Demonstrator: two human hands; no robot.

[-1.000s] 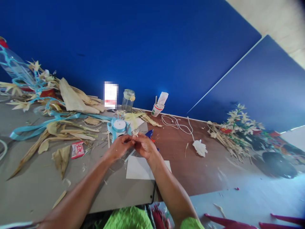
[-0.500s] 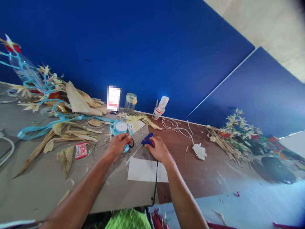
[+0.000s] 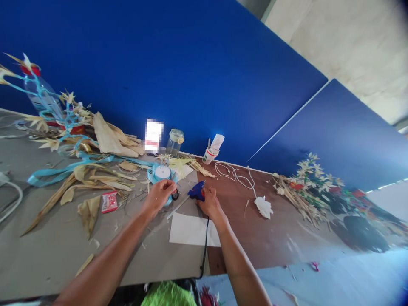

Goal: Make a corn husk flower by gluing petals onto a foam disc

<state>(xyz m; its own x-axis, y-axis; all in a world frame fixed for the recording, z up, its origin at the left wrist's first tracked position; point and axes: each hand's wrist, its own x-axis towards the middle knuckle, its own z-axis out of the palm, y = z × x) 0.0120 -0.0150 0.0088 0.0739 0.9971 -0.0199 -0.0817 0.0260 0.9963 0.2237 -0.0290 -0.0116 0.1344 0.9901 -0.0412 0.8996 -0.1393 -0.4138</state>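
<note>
My right hand is closed round the back of a blue glue gun, whose black cord runs down over the table's front edge. The gun is low over the table, nose pointing left. My left hand has its fingertips pinched together; what they hold, if anything, is too small to make out. Just behind it stands a spool of light blue ribbon, with pale petal-like pieces on and around it. A black ring-shaped handle shows beside the left fingertips. White paper lies below both hands.
Dried husks and blue ribbon cover the left side, near a red packet. A glass jar, a paper cup and a white cable line the blue partition. Artificial-looking flowers stand right.
The view has shifted slightly. My right hand sits a little further back on the glue gun, its fingers rearranged. My left hand stays pinched beside the ribbon spool.
</note>
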